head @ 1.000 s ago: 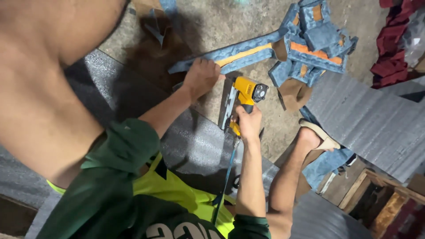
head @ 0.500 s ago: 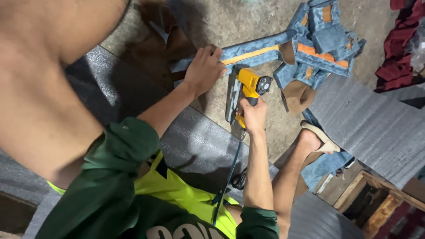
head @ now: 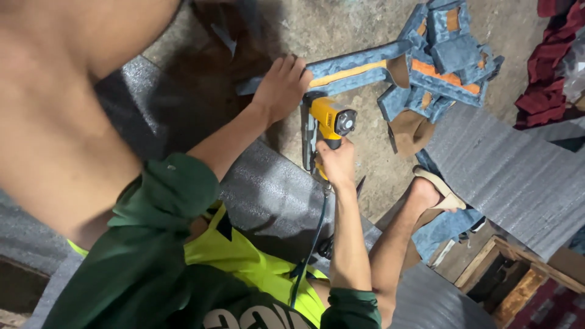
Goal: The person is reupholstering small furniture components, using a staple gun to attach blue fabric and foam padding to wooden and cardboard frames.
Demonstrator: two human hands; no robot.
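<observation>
Left hand: your left hand [head: 281, 85] lies palm down on the near end of the blue-wrapped strip [head: 353, 68], fingers curled together over its edge and pressing it to the floor [head: 341, 24].
Right hand: your right hand [head: 337, 163] is clamped around the grip of the yellow staple gun [head: 326, 125] — fingers wrapped fully round the handle.
Staple gun: it stands nose-down just below the strip, its grey magazine running along the left side of the yellow body and its head touching or almost touching the strip's lower edge; you cannot tell which from here.
Hose: a dark hose [head: 311, 244] leaves the bottom of the handle and trails down past your forearm towards your lap.
Strip: long, narrow, covered in blue fabric with an orange band along its middle — it lies slanted on the concrete floor, its far end reaching the pile of similar blue-and-orange pieces [head: 445, 55].
Surroundings: a grey foam sheet [head: 268, 195] lies under your arms, another ribbed grey sheet [head: 512, 170] sits to the right, and your sandalled foot [head: 436, 192] rests between them.
Far right: dark red cloth [head: 551, 91] near the top, a wooden crate [head: 518, 280] lower down.
</observation>
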